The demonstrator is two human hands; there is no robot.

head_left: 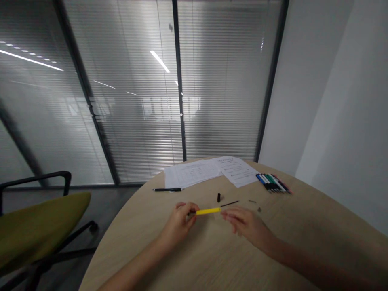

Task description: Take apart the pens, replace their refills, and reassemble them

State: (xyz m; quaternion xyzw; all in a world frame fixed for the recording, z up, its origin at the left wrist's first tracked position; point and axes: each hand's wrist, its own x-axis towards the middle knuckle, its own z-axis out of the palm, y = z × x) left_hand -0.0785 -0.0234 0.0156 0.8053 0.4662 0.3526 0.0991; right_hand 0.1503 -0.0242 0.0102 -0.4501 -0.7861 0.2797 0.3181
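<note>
My left hand pinches a yellow pen barrel by its left end, above the near part of the round table. The barrel lies nearly level and points to the right. My right hand is at the barrel's right end with its fingers drawn together; whatever is between the fingertips is too small to make out. Just beyond the hands, a short black pen cap and a thin dark pen refill rest on the wood. Two small dark pieces, one a thin short bit and one a rounder bit, lie beyond my right hand.
Printed paper sheets cover the table's far side. A black pen lies before them on the left. Several coloured pens sit in a row at the right. A green chair stands left of the wooden table.
</note>
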